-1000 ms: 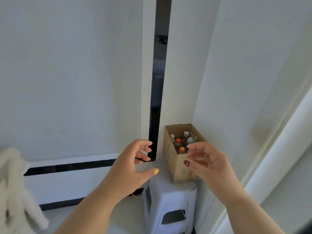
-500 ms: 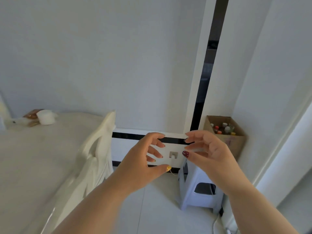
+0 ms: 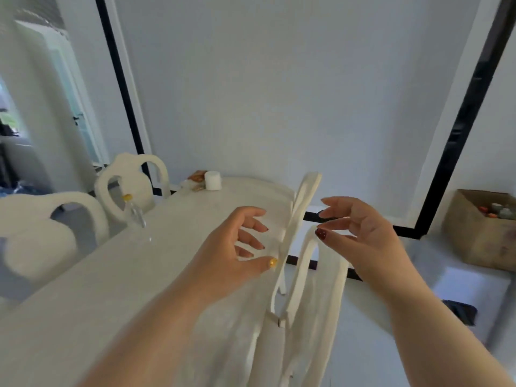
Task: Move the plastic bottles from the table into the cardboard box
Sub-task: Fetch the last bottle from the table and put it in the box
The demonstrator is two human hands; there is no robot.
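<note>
Two empty hands over the table edge

Both raised mid-frame, palms facing each other, fingers spread and loosely curled, gripping nothing. Left hand (image 3: 237,247) hovering above the white table (image 3: 111,289), yellow-painted thumbnail toward 3 o'clock. Right hand (image 3: 360,236) at 3 o'clock of the left, well apart from it, dark red thumbnail turned toward 9 o'clock, held over the back of a white chair (image 3: 301,247) pushed in at the table's near right side.

One clear plastic bottle (image 3: 134,212) with a yellow cap at 10 o'clock of the left hand, near the table's left edge, leaning a little; blurred, so contents unreadable. At the table's far end, 12 o'clock of the left hand, a short white cylinder (image 3: 213,180) beside some brownish items too blurred to name.

Cardboard box (image 3: 474,236) at far 3 o'clock, against the wall, resting on a white stool (image 3: 472,286); several bottle caps, orange and pale, showing inside its open top. Well apart from both hands.

Two more white chairs (image 3: 131,185) at 9 to 10 o'clock along the table's left side. Black trim lines running up the pale wall at 11 and 1 o'clock.
</note>
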